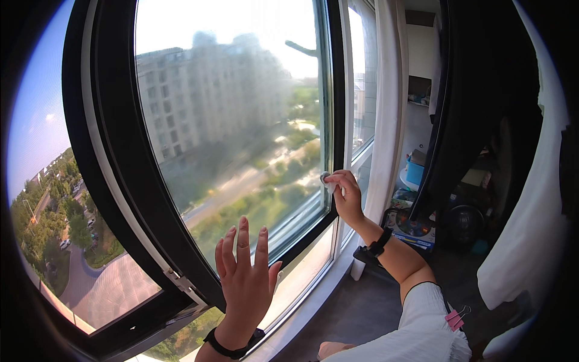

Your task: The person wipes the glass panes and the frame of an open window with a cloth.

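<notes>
A window sash with a black frame stands swung inward before me, its glass pane hazy and smeared. Pinched between the thumb and fingers of my right hand is a small crumpled white wipe, pressed at the lower right corner of the pane, beside the black frame. My left hand is raised with fingers spread, over the lower edge of the sash, and holds nothing. Whether its fingertips touch the glass I cannot tell. Each wrist wears a black band.
An insect screen fills the left side. A hinge sits at the sash's lower left. White curtain and dark curtain hang at right, near a blue box. The white windowsill runs below, above a grey floor.
</notes>
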`<state>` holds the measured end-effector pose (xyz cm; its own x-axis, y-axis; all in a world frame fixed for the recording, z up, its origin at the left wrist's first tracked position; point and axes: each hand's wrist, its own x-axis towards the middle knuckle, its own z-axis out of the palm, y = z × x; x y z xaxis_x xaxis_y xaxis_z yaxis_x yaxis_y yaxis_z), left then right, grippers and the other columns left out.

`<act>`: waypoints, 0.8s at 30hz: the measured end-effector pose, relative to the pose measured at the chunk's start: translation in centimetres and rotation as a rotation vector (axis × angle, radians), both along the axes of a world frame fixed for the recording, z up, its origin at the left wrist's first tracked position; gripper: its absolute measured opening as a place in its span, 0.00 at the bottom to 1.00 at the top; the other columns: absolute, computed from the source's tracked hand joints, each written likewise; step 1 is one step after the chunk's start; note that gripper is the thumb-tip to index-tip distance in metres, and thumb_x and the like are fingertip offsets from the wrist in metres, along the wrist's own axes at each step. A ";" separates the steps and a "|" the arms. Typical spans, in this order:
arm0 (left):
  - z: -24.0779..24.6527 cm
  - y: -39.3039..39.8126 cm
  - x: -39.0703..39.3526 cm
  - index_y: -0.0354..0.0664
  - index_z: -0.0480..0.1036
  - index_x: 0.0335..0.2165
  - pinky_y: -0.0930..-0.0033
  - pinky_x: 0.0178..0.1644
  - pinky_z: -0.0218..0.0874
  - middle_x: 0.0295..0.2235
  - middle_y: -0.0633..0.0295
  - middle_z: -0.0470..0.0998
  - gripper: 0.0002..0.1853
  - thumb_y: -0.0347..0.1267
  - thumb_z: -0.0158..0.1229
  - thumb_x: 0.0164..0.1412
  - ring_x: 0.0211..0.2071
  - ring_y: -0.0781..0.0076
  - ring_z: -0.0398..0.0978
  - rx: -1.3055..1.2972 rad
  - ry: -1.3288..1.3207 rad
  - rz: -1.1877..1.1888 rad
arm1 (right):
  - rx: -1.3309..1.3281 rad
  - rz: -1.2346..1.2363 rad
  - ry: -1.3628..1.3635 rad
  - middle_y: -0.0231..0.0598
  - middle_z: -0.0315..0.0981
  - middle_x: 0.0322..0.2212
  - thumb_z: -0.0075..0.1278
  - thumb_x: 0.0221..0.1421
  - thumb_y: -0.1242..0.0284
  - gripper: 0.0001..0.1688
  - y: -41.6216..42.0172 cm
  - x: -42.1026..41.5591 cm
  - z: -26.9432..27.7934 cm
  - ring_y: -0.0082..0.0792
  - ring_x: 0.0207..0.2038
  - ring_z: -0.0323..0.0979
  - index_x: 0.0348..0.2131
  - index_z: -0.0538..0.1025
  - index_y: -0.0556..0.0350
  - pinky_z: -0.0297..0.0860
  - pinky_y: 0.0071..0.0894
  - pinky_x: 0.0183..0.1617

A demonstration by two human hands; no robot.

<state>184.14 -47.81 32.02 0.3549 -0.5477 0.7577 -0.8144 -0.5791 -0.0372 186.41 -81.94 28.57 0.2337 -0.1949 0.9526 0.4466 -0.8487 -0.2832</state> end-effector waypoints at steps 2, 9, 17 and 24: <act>-0.3 -2.2 0.4 0.43 0.68 0.57 0.43 0.66 0.46 0.64 0.48 0.59 0.36 0.39 0.69 0.49 0.62 0.45 0.55 0.002 0.000 0.000 | 0.112 0.116 -0.087 0.37 0.72 0.37 0.46 0.56 0.90 0.15 -2.5 1.1 3.2 0.31 0.42 0.74 0.40 0.78 0.59 0.69 0.25 0.45; -3.9 -8.7 2.9 0.47 0.68 0.58 0.45 0.65 0.46 0.65 0.50 0.59 0.40 0.40 0.71 0.45 0.62 0.47 0.54 -0.043 -0.007 0.022 | 0.142 0.301 -0.284 0.32 0.78 0.38 0.52 0.64 0.77 0.12 -8.0 3.7 22.8 0.19 0.39 0.74 0.47 0.77 0.59 0.70 0.18 0.45; -4.8 -13.0 4.5 0.64 0.73 0.57 0.49 0.60 0.51 0.63 0.57 0.65 0.25 0.52 0.54 0.64 0.59 0.55 0.58 -0.007 -0.216 0.476 | -0.305 0.200 -0.758 0.44 0.80 0.34 0.50 0.60 0.82 0.12 -14.8 11.1 48.3 0.34 0.40 0.78 0.42 0.81 0.60 0.70 0.28 0.44; -6.4 -16.4 4.7 0.69 0.73 0.57 0.41 0.65 0.41 0.63 0.65 0.66 0.31 0.61 0.55 0.57 0.59 0.52 0.59 -0.032 -0.260 0.724 | -0.397 -0.121 -0.874 0.45 0.82 0.36 0.51 0.57 0.77 0.11 -15.1 9.2 63.0 0.42 0.40 0.79 0.39 0.82 0.56 0.72 0.36 0.45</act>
<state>188.82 -64.23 25.64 0.4249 -0.2230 0.8773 -0.1996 -0.9684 -0.1495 195.64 -97.00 91.56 -0.5894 0.2022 0.7822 0.2671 -0.8650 0.4248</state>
